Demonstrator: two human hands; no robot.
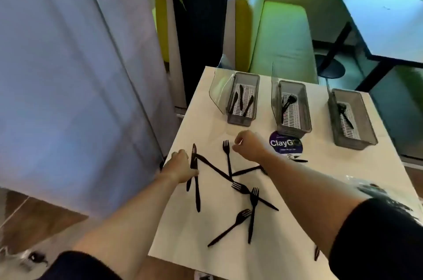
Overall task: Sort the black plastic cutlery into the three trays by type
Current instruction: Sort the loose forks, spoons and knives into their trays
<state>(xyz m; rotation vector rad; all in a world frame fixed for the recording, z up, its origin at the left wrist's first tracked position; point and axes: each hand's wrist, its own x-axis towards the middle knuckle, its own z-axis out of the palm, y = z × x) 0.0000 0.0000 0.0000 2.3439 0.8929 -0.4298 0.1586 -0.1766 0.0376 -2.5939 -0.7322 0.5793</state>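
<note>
Black plastic cutlery lies scattered on the white table point(343, 176): a knife point(196, 188) at the left, another knife point(215, 168) crossing a fork point(227, 157), and several forks point(253, 211) nearer me. My left hand point(180, 165) rests at the table's left edge with its fingers on the left knife's blade end. My right hand point(248, 145) hovers curled beside the upright fork, holding nothing that I can see. Three grey trays stand at the back: the left tray point(254, 80) holds knives, the middle tray point(305, 119) a spoon, the right tray point(364, 128) a fork.
A round purple ClayGo sticker point(285, 143) lies in front of the middle tray. Clear lids point(219, 89) stand open beside the left and middle trays. A grey curtain point(75, 73) hangs left; a green bench point(283, 37) and another table point(384, 16) lie beyond.
</note>
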